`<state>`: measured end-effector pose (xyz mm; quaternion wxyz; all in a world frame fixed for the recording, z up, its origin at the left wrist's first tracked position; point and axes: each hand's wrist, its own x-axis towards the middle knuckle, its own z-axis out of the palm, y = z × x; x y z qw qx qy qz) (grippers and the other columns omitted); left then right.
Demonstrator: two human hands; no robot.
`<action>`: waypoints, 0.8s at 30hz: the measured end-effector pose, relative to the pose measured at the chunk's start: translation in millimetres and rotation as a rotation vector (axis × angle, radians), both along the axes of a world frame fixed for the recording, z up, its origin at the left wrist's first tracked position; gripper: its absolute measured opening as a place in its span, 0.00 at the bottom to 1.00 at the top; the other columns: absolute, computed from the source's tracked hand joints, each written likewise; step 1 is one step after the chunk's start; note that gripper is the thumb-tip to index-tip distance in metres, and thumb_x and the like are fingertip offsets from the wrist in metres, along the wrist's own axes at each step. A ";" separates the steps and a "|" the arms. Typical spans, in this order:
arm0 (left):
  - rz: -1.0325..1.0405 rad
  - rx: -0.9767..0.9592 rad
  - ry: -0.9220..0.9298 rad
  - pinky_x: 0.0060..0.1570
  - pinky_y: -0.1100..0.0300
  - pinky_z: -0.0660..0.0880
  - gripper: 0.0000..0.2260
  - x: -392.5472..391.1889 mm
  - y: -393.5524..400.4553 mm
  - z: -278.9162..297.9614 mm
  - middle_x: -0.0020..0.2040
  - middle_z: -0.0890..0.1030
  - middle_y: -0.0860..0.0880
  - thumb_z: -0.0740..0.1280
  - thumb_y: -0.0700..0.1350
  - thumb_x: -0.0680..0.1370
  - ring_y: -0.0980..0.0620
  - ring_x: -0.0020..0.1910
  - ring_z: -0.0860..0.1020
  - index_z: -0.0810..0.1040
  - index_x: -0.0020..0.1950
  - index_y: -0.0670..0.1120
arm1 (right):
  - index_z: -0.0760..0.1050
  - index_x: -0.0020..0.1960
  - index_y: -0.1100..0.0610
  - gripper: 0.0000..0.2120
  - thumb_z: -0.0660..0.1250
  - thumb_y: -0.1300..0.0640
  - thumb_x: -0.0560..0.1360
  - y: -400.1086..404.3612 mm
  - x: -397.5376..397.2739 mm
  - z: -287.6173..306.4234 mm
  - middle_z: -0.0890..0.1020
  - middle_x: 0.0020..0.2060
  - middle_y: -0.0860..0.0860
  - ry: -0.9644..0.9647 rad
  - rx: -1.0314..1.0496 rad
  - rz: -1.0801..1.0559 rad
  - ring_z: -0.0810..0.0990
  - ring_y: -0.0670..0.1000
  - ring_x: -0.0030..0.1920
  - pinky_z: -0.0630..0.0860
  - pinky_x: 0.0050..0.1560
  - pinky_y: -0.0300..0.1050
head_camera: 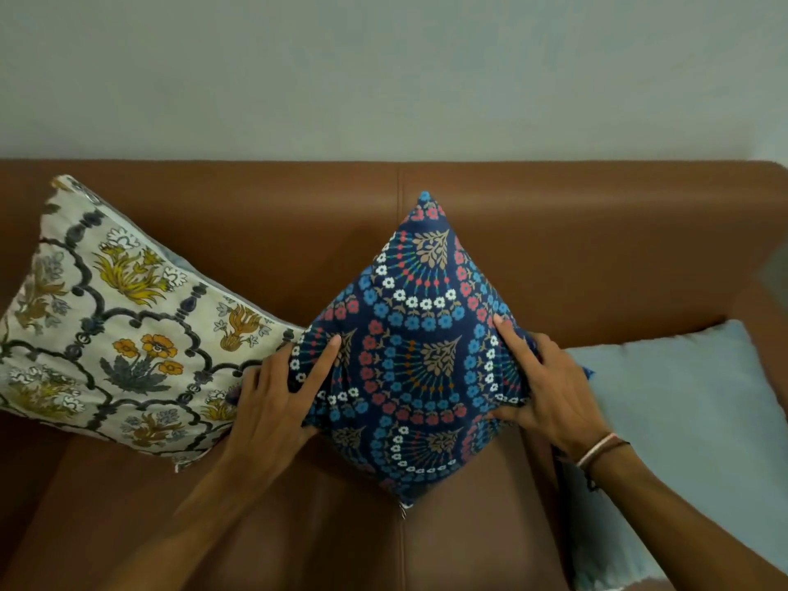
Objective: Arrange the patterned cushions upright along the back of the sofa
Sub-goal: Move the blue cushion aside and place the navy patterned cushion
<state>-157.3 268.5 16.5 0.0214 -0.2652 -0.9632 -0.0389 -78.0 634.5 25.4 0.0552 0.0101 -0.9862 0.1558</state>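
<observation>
A navy cushion (411, 356) with blue, red and white flowers stands on one corner like a diamond in the middle of the brown leather sofa (597, 232), its top corner against the backrest. My left hand (277, 403) grips its left corner and my right hand (541, 390) grips its right corner. A cream cushion (115, 317) with yellow flowers and dark scalloped lines leans against the backrest at the left, its right corner touching the navy cushion beside my left hand.
A plain pale blue cushion (682, 441) lies on the seat at the right, next to my right forearm. A pale wall (383, 70) rises behind the sofa. The sofa's right arm (767, 292) curves forward at the far right.
</observation>
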 end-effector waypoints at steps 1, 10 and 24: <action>0.010 -0.011 -0.006 0.52 0.38 0.78 0.66 -7.0 -2.3 -0.8 0.63 0.73 0.32 0.85 0.56 0.55 0.33 0.59 0.76 0.47 0.83 0.55 | 0.40 0.82 0.38 0.63 0.75 0.27 0.60 -3.2 -8.7 0.0 0.77 0.60 0.60 -0.002 0.013 0.002 0.80 0.64 0.54 0.79 0.51 0.60; 0.125 -0.112 -0.041 0.67 0.37 0.70 0.69 -29.8 5.7 -13.2 0.74 0.64 0.31 0.84 0.56 0.59 0.31 0.72 0.67 0.33 0.80 0.57 | 0.38 0.81 0.41 0.65 0.81 0.35 0.61 -9.3 -46.9 -14.9 0.71 0.69 0.61 -0.118 0.099 0.009 0.74 0.65 0.64 0.73 0.61 0.60; 0.419 0.732 -1.035 0.72 0.51 0.69 0.46 193.2 263.2 -75.7 0.77 0.67 0.42 0.80 0.53 0.69 0.45 0.76 0.67 0.59 0.81 0.49 | 0.60 0.79 0.59 0.46 0.65 0.30 0.74 230.0 160.4 -48.9 0.69 0.74 0.65 -0.184 -0.059 -0.814 0.69 0.68 0.73 0.66 0.72 0.69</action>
